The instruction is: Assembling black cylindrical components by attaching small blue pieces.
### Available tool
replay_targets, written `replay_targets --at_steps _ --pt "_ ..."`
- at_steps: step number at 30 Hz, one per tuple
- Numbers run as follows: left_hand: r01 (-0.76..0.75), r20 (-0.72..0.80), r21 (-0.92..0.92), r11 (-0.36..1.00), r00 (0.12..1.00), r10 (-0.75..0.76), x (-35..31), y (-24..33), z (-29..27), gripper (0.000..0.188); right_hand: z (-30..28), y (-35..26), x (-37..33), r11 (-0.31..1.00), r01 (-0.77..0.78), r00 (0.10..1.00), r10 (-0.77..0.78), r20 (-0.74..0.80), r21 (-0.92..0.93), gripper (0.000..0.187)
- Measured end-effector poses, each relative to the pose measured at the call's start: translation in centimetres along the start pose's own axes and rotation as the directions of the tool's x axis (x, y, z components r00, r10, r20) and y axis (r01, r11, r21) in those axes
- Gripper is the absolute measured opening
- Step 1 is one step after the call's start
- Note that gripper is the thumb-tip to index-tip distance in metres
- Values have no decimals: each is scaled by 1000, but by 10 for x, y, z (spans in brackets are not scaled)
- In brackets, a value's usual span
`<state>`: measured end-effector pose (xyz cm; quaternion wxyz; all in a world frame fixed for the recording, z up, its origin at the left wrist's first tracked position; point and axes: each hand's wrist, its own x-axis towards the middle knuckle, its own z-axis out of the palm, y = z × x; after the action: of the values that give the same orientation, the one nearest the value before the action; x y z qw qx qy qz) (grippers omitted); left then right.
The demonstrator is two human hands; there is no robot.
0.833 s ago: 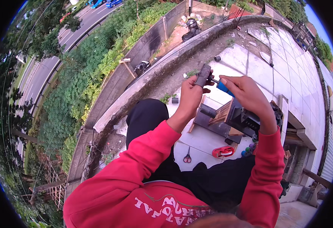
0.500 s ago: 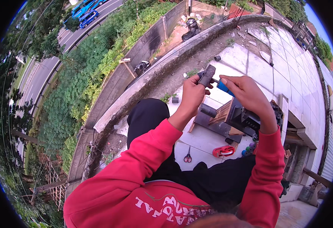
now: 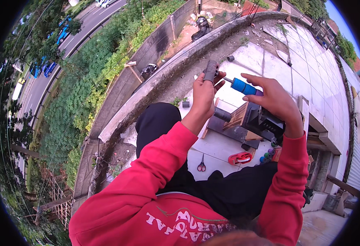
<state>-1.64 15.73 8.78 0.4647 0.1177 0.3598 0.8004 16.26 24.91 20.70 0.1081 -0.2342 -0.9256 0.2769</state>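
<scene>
My left hand (image 3: 204, 94) is closed around a dark grey cylinder (image 3: 210, 70), which it holds up in front of me. Across from it, my right hand (image 3: 272, 96) loosely holds a screwdriver-like tool (image 3: 245, 87) with a blue and purple handle. The thumb lies by the purple end and the forefinger is stretched out above the handle. A thin metal shaft points from the handle toward the left fingers; whether its tip touches the cylinder is hard to tell.
Below my hands stand a dark machine (image 3: 266, 122) and a slatted wooden piece (image 3: 239, 115) on a dark board. Scissors (image 3: 201, 163), a red tape dispenser (image 3: 240, 158) and several coloured rolls (image 3: 266, 157) lie on the pale tiles. A low concrete wall (image 3: 147, 84) curves along the left.
My right fingers have loosened and spread, baring more of the blue and purple handle. The cylinder has moved slightly left and stands more upright. The view has shifted a little.
</scene>
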Motion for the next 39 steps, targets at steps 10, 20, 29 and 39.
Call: replay_targets --at_steps 10,20,29,39 --pt "-51 96 -198 979 993 71 -2 -12 35 32 4 9 14 986 -128 988 116 106 108 47" --pt "-249 -271 -182 951 943 195 27 6 32 29 19 -13 71 968 -176 957 127 260 176 59" --pt "-455 -429 -203 867 837 339 53 70 -7 18 57 -33 138 927 -36 959 -74 275 374 61" --pt "-351 -297 -367 861 922 249 118 91 -110 42 26 -73 21 666 56 998 -51 -29 744 40"
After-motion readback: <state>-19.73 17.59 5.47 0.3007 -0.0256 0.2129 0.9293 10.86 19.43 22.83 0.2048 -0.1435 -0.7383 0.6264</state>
